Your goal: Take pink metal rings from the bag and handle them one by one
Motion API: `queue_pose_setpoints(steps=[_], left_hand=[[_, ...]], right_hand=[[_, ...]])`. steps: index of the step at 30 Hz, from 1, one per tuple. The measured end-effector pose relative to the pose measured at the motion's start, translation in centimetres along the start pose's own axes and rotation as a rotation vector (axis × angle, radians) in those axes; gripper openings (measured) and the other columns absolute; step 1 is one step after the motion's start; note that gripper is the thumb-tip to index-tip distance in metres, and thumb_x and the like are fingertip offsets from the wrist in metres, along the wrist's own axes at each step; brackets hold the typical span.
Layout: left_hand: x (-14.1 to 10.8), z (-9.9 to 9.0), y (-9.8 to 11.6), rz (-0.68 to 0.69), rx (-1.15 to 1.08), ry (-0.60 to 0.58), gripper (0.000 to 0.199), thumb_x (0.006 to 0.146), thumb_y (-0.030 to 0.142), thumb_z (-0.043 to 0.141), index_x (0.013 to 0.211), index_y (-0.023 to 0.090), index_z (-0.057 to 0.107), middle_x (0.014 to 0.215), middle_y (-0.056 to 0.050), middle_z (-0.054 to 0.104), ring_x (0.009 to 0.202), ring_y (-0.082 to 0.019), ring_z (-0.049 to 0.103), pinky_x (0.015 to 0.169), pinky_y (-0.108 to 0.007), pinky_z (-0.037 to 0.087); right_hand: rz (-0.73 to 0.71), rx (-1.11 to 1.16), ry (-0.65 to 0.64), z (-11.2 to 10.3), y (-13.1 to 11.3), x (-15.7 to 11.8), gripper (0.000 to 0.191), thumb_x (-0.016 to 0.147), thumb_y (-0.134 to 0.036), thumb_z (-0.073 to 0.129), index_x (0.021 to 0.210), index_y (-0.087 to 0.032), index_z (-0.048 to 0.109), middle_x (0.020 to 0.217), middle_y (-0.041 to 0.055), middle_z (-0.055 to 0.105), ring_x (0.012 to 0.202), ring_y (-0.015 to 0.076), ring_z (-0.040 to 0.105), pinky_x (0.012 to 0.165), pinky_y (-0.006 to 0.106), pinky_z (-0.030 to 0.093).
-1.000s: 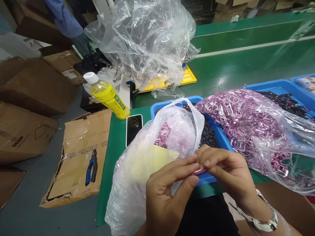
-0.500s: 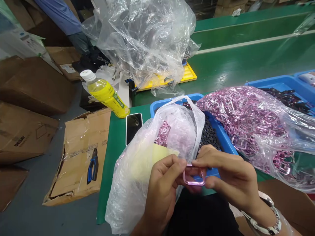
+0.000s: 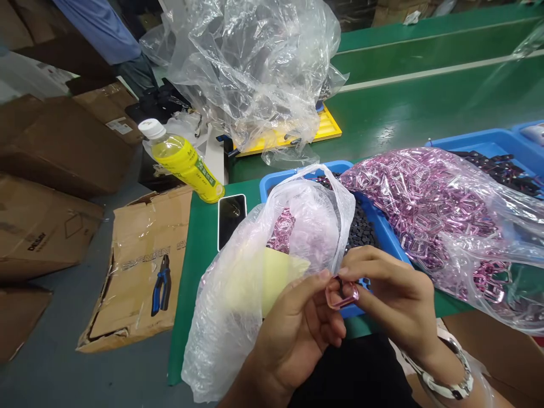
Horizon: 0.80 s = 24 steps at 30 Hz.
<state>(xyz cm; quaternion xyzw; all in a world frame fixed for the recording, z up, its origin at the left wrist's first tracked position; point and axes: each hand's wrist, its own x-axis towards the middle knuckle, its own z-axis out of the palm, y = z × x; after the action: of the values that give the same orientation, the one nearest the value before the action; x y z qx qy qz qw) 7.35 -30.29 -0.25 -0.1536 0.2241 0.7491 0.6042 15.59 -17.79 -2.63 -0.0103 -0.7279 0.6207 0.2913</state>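
A pink metallic frame [image 3: 335, 306], roughly square with rounded corners, is held tilted between both hands. My left hand [image 3: 293, 331] pinches its left side with thumb and finger, the other fingers curled beneath. On the right side, my right hand [image 3: 386, 294] grips the same frame; a small dark piece shows at its upper edge by the fingertips. Just behind the hands stands a white translucent bag [image 3: 229, 317] holding pink frames and a yellow sheet [image 3: 276, 272]. A blue tray [image 3: 389, 238] with small black parts [image 3: 361, 226] lies partly under that bag.
To the right lies a large clear bag of pink frames [image 3: 429, 209], beside another blue tray [image 3: 480, 139]. A phone [image 3: 232, 218], a yellow bottle [image 3: 185, 161] and crumpled plastic [image 3: 255, 68] stand farther back. Pliers [image 3: 161, 286] rest on cardboard [image 3: 127, 283] at left. A person's sleeve [image 3: 102, 28] shows behind.
The pink frame has turned from facing me to a tilted position. My left hand has rolled palm-up, and a small dark piece now shows at the frame's upper edge.
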Motion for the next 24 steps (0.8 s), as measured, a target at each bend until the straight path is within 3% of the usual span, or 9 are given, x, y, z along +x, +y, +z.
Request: queue_pose_setpoints(steps=[5, 9, 15, 19, 24], left_hand=[[-0.2, 0.6, 0.2, -0.228, -0.106, 0.184, 0.033, 0.097, 0.013, 0.040, 0.076, 0.003, 0.063, 0.061, -0.005, 0.060, 0.048, -0.011, 0.060, 0.043, -0.014, 0.049], [-0.3, 0.8, 0.3, -0.263, -0.123, 0.212, 0.031, 0.096, 0.012, 0.040, 0.077, 0.002, 0.063, 0.059, -0.005, 0.060, 0.048, -0.013, 0.060, 0.042, -0.015, 0.049], [-0.4, -0.2, 0.1, -0.272, -0.177, 0.058, 0.029, 0.095, 0.011, 0.040, 0.079, 0.001, 0.062, 0.058, -0.005, 0.058, 0.048, -0.012, 0.059, 0.045, -0.016, 0.050], [-0.2, -1.0, 0.1, -0.295, -0.236, -0.097, 0.010, 0.085, 0.010, 0.058, 0.086, 0.001, 0.062, 0.064, -0.004, 0.060, 0.049, -0.012, 0.059, 0.047, -0.016, 0.050], [0.2, -1.2, -0.1, -0.329, -0.270, -0.187, 0.013, 0.081, 0.012, 0.067, 0.086, 0.002, 0.060, 0.065, -0.003, 0.060, 0.048, -0.010, 0.058, 0.047, -0.015, 0.049]], right_hand=[[0.121, 0.028, 0.090, 0.1, 0.4, 0.3, 0.012, 0.083, -0.014, 0.064, 0.089, -0.023, 0.068, 0.079, 0.0018, 0.066, 0.075, 0.0150, 0.062, 0.068, 0.025, 0.052], [0.176, 0.034, 0.119, 0.1, 0.6, 0.2, 0.007, 0.082, -0.017, 0.065, 0.085, -0.022, 0.070, 0.077, 0.0023, 0.067, 0.072, 0.0151, 0.063, 0.065, 0.024, 0.052], [0.133, 0.071, 0.117, 0.2, 0.5, 0.0, 0.014, 0.083, -0.014, 0.064, 0.090, -0.025, 0.068, 0.078, -0.0008, 0.065, 0.076, 0.0129, 0.060, 0.069, 0.022, 0.050], [0.083, 0.045, 0.105, 0.2, 0.2, -0.1, 0.015, 0.083, -0.012, 0.064, 0.091, -0.024, 0.067, 0.079, 0.0001, 0.065, 0.076, 0.0138, 0.058, 0.070, 0.026, 0.048], [0.044, 0.012, 0.093, 0.1, -0.2, -0.2, 0.015, 0.082, -0.011, 0.064, 0.092, -0.023, 0.067, 0.080, 0.0010, 0.065, 0.074, 0.0143, 0.057, 0.071, 0.028, 0.047]])
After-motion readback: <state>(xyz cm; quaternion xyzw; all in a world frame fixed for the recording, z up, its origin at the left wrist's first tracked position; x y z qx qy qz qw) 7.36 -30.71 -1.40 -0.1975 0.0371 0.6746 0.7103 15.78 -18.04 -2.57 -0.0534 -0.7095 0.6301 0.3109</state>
